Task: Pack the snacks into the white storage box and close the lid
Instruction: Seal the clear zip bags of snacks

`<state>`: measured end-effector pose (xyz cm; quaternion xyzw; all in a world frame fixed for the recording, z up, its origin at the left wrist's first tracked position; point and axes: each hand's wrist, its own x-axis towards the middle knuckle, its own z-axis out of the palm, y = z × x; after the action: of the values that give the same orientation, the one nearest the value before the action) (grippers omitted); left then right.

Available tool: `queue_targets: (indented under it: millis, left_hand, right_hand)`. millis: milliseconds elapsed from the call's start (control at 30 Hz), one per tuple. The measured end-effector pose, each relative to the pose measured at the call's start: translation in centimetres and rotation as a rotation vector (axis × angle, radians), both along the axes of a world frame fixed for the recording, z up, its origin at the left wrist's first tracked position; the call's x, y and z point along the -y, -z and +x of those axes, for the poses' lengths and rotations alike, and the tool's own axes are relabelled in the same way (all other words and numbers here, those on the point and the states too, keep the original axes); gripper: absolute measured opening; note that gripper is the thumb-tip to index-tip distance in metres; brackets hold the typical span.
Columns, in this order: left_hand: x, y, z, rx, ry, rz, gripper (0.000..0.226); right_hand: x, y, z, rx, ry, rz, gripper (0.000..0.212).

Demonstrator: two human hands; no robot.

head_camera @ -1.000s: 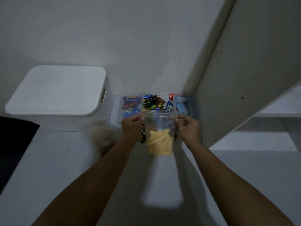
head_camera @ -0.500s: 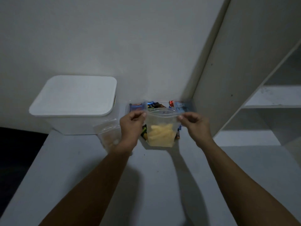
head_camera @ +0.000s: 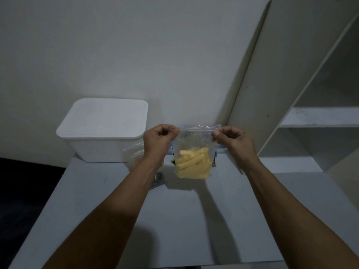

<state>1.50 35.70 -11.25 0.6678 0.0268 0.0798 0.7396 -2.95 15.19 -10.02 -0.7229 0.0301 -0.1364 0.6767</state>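
Spillage is the first risk we face: our left hand (head_camera: 158, 139) and right hand (head_camera: 231, 139) each pinch a top corner of the clear zip bag (head_camera: 195, 150), which hangs in the air above the bench (head_camera: 174, 220), with the yellow stick snacks (head_camera: 193, 164) heaped at its bottom. We cannot tell whether the seal along the top edge is fully pressed; if it is not, tipping the bag on the way over would let the sticks slide out.

Both grips take only thin, slick film at the corners. If either pinch slackens, the bag will swing or drop onto the bench, and the brittle-looking sticks may break.

The white storage box (head_camera: 101, 146) sits to the left against the wall with its lid (head_camera: 104, 117) on, and no hand is free to lift it. Letting go with one hand leaves the whole load on a single corner.

A second clear bag (head_camera: 134, 154) lies just beside the box, partly behind our left wrist, and a careless sweep could knock it.
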Motion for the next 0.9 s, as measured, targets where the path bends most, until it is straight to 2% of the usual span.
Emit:
queue_targets:
  millis: [133,333,533,733,800,900]
  left_hand:
    - [-0.3,-0.6,-0.9,0.028,0.007,0.006,0.008]
    - [-1.0,-1.2,-2.1,0.041,0.153,-0.005,0.013]
    - [-0.9,-2.1,-3.1,0.049,0.091,0.027,0.009]
    - [-1.2,-2.2,-3.4,0.040,0.053,0.045,0.008]
    - [-1.3,-2.4,-3.6,0.053,0.055,0.034,0.007]
    - [-1.4,-2.9,-3.8,0.080,0.105,0.023,0.007]
  right_hand:
    - [-0.7,-0.5,-1.0,0.020,0.024,0.021,0.003]
    - [-1.2,-1.0,-2.0,0.032,0.002,0.067,0.013]
    - [-2.2,-2.1,-2.6,0.027,0.003,0.041,0.002]
    - [-3.0,-2.5,-2.5,0.018,0.053,-0.015,0.006]
    - [-3.2,-2.9,-2.9,0.009,0.017,-0.007,0.005]
    - [-3.3,-3.6,-3.2,-0.047,-0.062,0.018,0.018]
